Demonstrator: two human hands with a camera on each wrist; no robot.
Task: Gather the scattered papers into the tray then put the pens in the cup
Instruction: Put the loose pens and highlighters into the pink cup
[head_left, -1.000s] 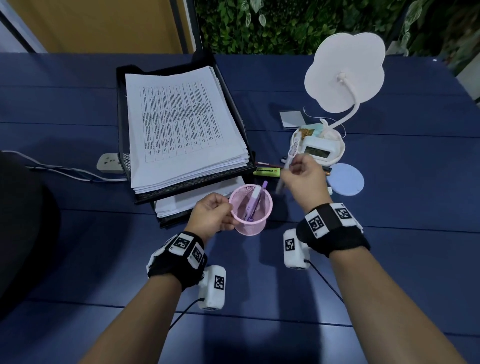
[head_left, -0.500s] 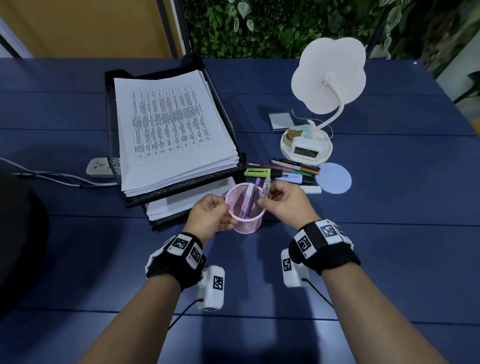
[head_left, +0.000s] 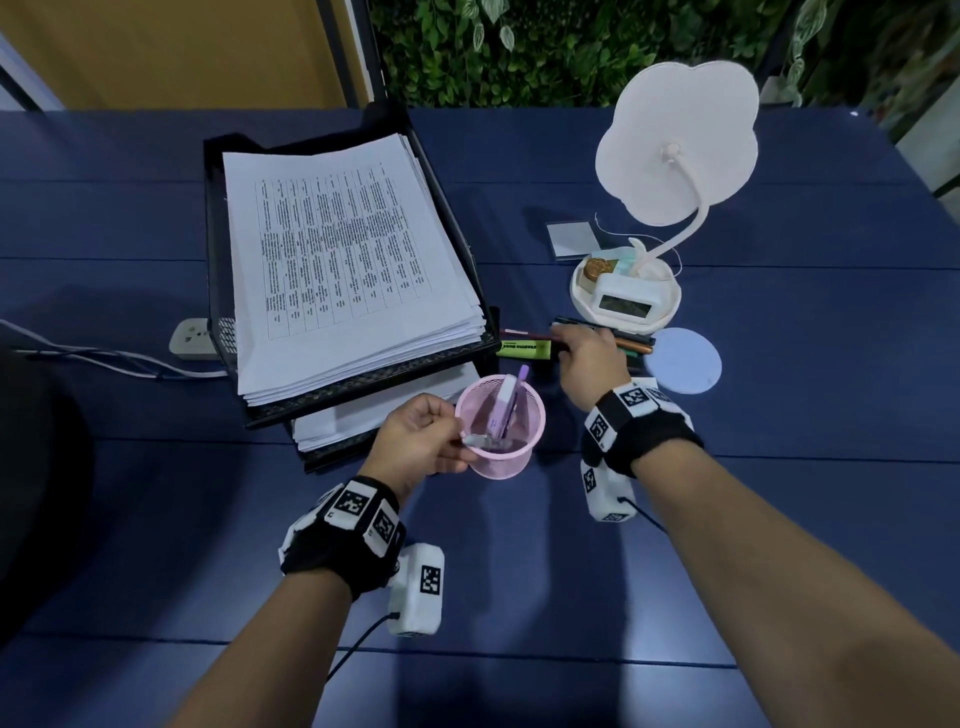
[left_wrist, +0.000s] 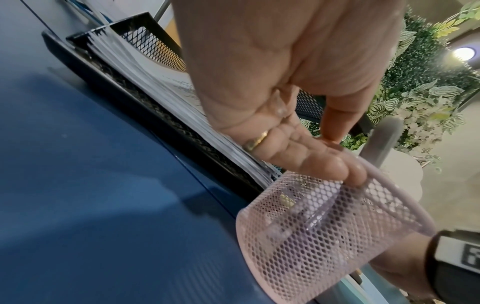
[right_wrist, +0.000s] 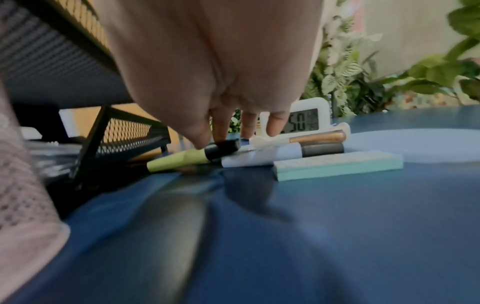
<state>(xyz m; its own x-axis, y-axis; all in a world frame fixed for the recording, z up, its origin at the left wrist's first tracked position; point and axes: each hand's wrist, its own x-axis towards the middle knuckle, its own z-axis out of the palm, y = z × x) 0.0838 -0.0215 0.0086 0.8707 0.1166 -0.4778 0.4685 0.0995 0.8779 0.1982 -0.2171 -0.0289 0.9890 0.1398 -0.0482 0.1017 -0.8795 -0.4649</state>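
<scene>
The right hand (head_left: 587, 364) has left the pink cup (head_left: 501, 434) and now touches the yellow highlighter (right_wrist: 192, 157), fingers straight. The left hand (head_left: 421, 441) pinches the cup's rim. Three pens stand in it. The clock (right_wrist: 301, 121) sits behind.

Right hand (head_left: 587, 358) left the rim of the pink mesh cup (head_left: 501, 434), where 0.5 s ago it pinched a pale pen, and reached across to the pens lying on the desk (head_left: 519, 571) beside the tray. Its fingers (right_wrist: 200, 137) came down onto the yellow-green highlighter (right_wrist: 192, 157). The pale pen (head_left: 483, 441) went from that hand into the cup, resting against the near rim beside the purple one
</scene>
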